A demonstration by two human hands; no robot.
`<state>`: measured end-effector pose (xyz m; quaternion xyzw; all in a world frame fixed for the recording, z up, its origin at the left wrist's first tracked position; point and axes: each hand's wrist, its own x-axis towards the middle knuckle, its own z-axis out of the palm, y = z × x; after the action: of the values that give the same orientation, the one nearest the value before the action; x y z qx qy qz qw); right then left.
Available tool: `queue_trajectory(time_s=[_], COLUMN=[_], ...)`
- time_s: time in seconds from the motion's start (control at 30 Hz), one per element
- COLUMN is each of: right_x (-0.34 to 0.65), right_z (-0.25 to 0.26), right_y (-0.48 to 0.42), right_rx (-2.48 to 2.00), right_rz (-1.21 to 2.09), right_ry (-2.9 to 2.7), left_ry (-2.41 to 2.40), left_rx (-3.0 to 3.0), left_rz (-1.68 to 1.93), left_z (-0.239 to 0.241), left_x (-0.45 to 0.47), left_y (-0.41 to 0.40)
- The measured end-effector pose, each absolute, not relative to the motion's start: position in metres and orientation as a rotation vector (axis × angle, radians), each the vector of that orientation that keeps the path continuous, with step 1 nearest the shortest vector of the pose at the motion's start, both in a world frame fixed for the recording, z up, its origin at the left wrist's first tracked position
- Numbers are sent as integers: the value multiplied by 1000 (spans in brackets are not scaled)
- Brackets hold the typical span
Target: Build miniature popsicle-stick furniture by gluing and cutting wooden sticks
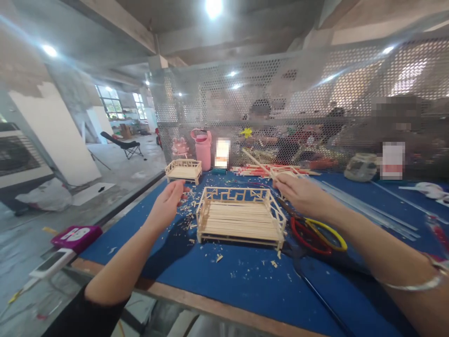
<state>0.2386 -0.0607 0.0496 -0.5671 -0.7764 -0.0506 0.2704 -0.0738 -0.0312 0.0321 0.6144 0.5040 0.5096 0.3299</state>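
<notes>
A small bed-like frame of pale wooden sticks (242, 220), with a slatted base and latticed rails, stands upright on the blue table top (224, 281). To its left, my left hand (168, 201) hovers with its fingers curled together; whether they pinch anything small is hidden. My right hand (293, 189) is closed on a thin wooden stick (257, 161), which points up and to the left behind the frame. Below that hand lie scissors with red and yellow handles (326, 236), beside a long-handled dark tool (315, 290).
A smaller stick frame (184, 171) sits at the back left near a pink bottle (202, 150). Red-tipped sticks (280, 169) are heaped along the back, before a perforated screen (217, 103). Clear strips (372, 210) lie right; a purple box (76, 236) is at the left edge.
</notes>
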Motion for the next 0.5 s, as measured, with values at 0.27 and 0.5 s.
queue_trajectory(time_s=[0.27, 0.5], right_x=[206, 211], right_z=[43, 42], right_y=[-10, -15], right_rx=[-1216, -1377], right_rz=[-136, 58], right_ry=[-2294, -2396], left_ry=[885, 794], left_rx=[1264, 1378], left_rz=[949, 1004], left_z=[38, 31], left_x=[-19, -19], left_y=[36, 35])
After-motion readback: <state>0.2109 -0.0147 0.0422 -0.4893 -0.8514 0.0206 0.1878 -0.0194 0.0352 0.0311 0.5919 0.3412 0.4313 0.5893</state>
